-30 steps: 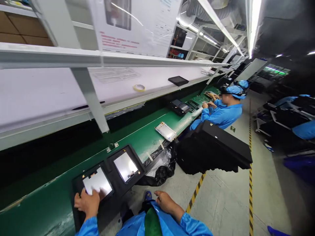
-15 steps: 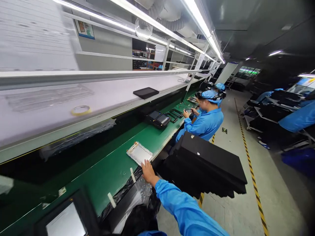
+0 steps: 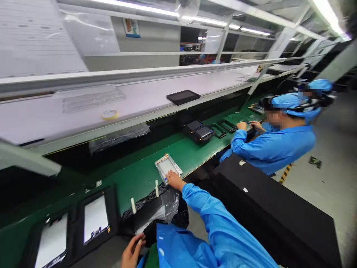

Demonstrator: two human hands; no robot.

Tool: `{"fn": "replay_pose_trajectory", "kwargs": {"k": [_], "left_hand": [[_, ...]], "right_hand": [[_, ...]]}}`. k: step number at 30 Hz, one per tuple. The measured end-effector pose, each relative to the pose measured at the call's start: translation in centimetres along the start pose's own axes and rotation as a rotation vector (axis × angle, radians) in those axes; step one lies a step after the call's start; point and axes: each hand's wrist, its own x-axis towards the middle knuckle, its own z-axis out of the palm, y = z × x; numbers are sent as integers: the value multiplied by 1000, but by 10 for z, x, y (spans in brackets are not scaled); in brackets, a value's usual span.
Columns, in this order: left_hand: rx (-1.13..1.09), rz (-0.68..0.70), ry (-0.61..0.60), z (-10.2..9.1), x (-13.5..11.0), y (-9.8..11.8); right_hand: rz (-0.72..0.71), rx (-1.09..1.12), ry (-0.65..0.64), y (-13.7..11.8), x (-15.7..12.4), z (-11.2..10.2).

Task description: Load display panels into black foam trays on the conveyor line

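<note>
On the green bench lies a small stack of flat silvery panels (image 3: 166, 166), perhaps display parts, with orange bits at the far end. My right hand (image 3: 175, 180) reaches over its near edge, fingers stretched out and resting on the top panel; the thumb is mostly hidden. At the bottom, my left hand (image 3: 132, 251) is partly in view, fingers loosely bent and apart, with nothing visible held. It is close to a black tray (image 3: 113, 208) with two bright rectangular panels (image 3: 95, 216) in its recesses.
A black plastic bag (image 3: 182, 214) hangs at the bench edge beside two white clips (image 3: 133, 205). Black sheets (image 3: 281, 201) are stacked at right. Beyond, a co-worker in blue (image 3: 275, 145) handles a part near black frames (image 3: 219, 130). A shelf holds a tape roll (image 3: 109, 114) and black tray (image 3: 183, 97).
The view has swung right-to-left, bringing more of the near tray into sight. My right hand has moved further onto the panel stack. My left hand has come into view at the bottom.
</note>
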Motion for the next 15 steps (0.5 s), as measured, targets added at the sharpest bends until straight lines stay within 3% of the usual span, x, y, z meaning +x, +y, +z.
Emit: {"fn": "replay_pose_trajectory", "kwargs": {"k": [5,9,12,15], "left_hand": [[-118,26,-26,9,11,19],[-325,-116,-55,17,36,40],[-633,-252,-208,24,55,74],[-795,-337,-405,33,66,106]], "right_hand": [[-39,52,55,1,5,-36],[30,132,166,1,2,-76],[24,268,271,-22,-16,-96],[-44,515,287,-70,-67,-99]]}}
